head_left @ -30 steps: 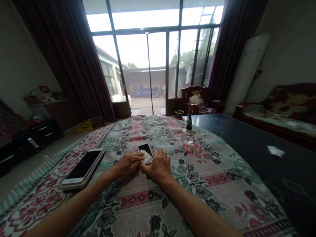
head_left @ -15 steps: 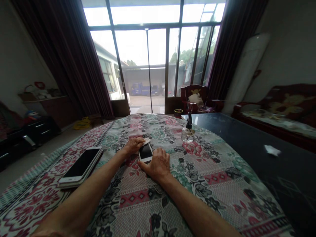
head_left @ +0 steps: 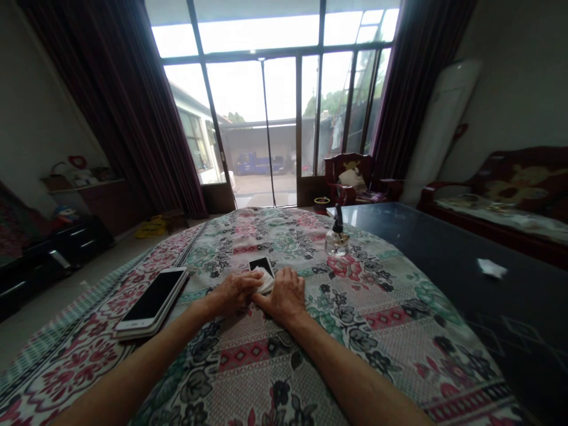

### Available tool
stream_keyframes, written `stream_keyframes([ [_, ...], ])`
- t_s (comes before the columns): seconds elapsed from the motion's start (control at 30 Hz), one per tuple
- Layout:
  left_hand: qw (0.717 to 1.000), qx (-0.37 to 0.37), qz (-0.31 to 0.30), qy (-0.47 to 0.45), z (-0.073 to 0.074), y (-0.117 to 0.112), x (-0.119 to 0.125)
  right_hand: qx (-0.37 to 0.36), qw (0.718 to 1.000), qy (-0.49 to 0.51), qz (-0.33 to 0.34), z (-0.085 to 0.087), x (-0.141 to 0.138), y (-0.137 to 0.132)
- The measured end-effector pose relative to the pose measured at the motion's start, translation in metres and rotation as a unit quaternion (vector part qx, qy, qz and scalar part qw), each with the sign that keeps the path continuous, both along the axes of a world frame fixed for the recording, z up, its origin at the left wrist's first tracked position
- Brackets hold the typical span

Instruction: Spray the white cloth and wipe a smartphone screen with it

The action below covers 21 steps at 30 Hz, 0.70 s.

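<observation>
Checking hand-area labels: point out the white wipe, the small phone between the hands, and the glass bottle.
white wipe (head_left: pixel 266 283), head view, on its crumpled middle
small phone (head_left: pixel 261 265), head view, on the uncovered part of its dark screen
glass bottle (head_left: pixel 336 244), head view, on its clear body

Small phone (head_left: pixel 261 267) at centre has glossy black glass, and the white wipe (head_left: pixel 267 283) on it looks soft and matt, paper or cloth unclear. Larger phone (head_left: pixel 151 300) at left: glossy glass screen, smooth white casing. Table cover (head_left: pixel 248 367) is matt woven floral cloth; far right tabletop (head_left: pixel 412 236) is glossy dark glass; clear glass bottle (head_left: pixel 336 244) shines.
</observation>
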<state>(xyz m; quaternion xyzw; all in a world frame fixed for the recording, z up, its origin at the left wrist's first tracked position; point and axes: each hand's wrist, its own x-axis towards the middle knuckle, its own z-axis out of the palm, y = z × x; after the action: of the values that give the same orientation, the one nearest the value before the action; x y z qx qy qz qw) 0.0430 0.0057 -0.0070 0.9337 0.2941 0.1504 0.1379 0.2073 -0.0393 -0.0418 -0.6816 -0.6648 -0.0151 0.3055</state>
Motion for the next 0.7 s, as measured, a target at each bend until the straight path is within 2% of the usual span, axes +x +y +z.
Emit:
stream_keyframes([
  [0.13, 1.000, -0.001, -0.005, -0.001, -0.003, 0.006, -0.003, 0.001, 1.000, 0.001, 0.000, 0.001, 0.000, -0.001],
  [0.37, 0.999, 0.002, 0.034, -0.028, -0.002, 0.057, 0.017, -0.001, 1.000, 0.002, -0.005, 0.008, -0.001, -0.004],
  [0.47, 0.997, 0.015, 0.067, -0.029, -0.003, 0.072, 0.023, -0.002, 1.000, 0.004, -0.008, 0.008, -0.002, -0.004],
  [0.57, 0.994, 0.041, 0.100, -0.016, -0.006, 0.076, 0.025, -0.001, 1.000, 0.011, -0.001, 0.006, 0.001, -0.004],
  [0.7, 0.994, 0.059, 0.093, -0.003, -0.009, 0.070, 0.025, 0.003, 0.999, 0.020, 0.040, 0.004, 0.010, -0.006],
])
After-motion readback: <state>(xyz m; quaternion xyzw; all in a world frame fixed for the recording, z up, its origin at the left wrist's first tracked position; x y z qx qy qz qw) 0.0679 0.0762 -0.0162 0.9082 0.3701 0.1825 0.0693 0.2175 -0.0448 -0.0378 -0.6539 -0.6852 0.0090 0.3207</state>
